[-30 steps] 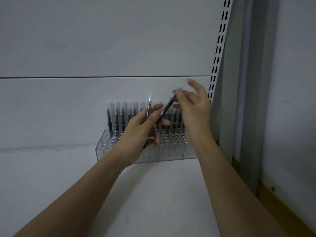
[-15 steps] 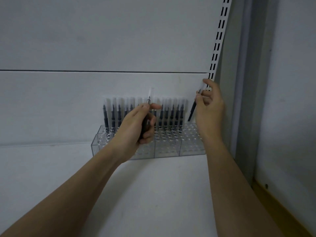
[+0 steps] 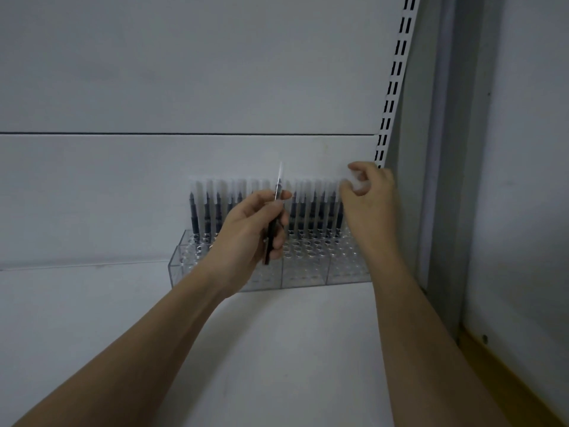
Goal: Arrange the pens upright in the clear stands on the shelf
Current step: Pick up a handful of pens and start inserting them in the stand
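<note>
Clear stands with many round holes sit at the back of the white shelf. A row of dark pens with clear caps stands upright in their back holes. My left hand is closed around one dark pen, held nearly upright in front of the row, its clear cap sticking up above my thumb. My right hand pinches the clear cap of another pen, which stands upright at the right end of the row. Its lower end is at the stand's holes.
A white slotted rail runs up the back panel just right of my right hand. Beside it stands a grey post. A brown strip lies at the lower right, off the shelf's edge.
My right hand carried its pen away from the left hand to the right end of the row, turned it from tilted to upright and lowered it. The left hand kept its pen.
</note>
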A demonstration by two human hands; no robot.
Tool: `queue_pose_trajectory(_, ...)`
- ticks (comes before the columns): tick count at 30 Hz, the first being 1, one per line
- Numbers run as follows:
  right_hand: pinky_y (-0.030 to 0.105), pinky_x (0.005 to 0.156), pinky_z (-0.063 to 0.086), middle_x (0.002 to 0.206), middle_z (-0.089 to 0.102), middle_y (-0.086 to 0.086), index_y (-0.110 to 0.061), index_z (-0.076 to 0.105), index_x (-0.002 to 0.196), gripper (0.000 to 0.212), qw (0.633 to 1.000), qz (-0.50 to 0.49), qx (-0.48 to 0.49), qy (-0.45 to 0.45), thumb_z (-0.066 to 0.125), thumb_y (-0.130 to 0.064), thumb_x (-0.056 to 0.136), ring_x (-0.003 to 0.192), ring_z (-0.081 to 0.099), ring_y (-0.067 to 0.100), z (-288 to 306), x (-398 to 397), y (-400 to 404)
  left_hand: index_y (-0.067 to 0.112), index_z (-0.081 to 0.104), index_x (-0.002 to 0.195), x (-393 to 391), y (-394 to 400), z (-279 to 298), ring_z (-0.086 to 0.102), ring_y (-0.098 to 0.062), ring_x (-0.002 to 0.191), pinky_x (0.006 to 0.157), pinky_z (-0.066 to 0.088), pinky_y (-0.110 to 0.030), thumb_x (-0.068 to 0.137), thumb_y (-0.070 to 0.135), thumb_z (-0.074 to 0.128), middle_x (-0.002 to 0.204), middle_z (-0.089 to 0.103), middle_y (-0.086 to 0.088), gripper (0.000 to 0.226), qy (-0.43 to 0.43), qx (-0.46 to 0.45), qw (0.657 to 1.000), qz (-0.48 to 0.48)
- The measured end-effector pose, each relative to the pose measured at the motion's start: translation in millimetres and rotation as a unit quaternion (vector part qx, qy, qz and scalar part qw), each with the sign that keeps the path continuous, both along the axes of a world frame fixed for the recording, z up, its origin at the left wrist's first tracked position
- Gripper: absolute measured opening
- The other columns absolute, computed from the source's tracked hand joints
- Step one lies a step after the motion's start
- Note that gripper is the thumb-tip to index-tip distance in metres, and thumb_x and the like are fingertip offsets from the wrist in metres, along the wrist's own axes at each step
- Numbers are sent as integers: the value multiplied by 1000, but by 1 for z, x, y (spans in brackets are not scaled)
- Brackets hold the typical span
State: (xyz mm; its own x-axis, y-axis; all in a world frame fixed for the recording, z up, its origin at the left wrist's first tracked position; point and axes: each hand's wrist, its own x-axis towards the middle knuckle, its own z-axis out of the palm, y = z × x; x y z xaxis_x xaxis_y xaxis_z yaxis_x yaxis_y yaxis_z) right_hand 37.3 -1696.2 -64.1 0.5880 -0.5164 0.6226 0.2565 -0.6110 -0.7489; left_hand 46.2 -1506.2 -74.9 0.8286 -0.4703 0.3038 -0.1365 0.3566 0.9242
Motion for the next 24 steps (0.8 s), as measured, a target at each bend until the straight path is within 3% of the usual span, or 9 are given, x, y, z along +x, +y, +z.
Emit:
queue_pose_trajectory(3,9,68,50,107,60,-6,-24,59,119,23,993,90,59,-45,62,-28,97,87,60,3,15,-11,24,11,57,105,-1,-2,-1,46,-17,51,42,39,-27,99,9,53,75,58,-3,8,-24,3,1000,20)
queue_pose_trajectory(7,15,64,53,95,67,-3,-24,58,120,36,969,238,62,-6,74,-29,89,82,67,7,20,-15,52,7,55,110,-4,-5,-2,49,-22,48,46,39,-32,96,11,60,74,63,-7,15,-74,29,994,80)
queue_pose_trajectory(11,17,56,51,87,68,4,-15,63,116,31,958,272,88,-13,75,-14,88,70,66,5,18,-15,59,7,58,113,-12,-7,1,54,-23,44,39,43,-27,96,9,62,76,66,-14,18,-100,57,985,130)
queue_pose_trajectory(14,14,65,52,87,71,-1,-16,66,118,30,960,260,99,-29,73,-13,89,77,68,2,18,-14,56,18,61,119,-13,-8,-1,66,-20,61,52,54,-30,95,19,64,85,71,-7,24,-147,111,965,188)
queue_pose_trajectory(16,14,78,54,92,71,-6,-22,66,120,30,966,225,114,-59,70,-14,91,87,69,1,18,-13,48,27,59,127,-7,-7,-7,67,-10,91,78,55,-30,96,32,60,103,72,10,31,-256,227,909,237)
queue_pose_trajectory(19,23,86,58,102,69,-7,-24,64,126,34,961,162,190,-119,65,-12,95,92,71,7,20,-11,28,27,46,145,-1,-5,-15,45,-10,130,109,36,-30,98,47,51,140,55,10,51,-405,438,767,235)
queue_pose_trajectory(22,27,89,58,102,68,-4,-18,66,127,33,960,85,207,-168,63,-7,96,92,70,9,17,-6,10,35,31,152,0,-7,-23,24,-14,146,121,21,-40,99,57,40,158,33,11,58,-439,575,662,196)
queue_pose_trajectory(24,25,90,57,107,69,2,-17,67,125,31,963,50,194,-180,63,-7,96,97,69,12,12,-3,4,39,25,154,-2,-8,-26,19,-14,149,120,16,-37,99,60,34,161,25,12,59,-437,617,628,188)
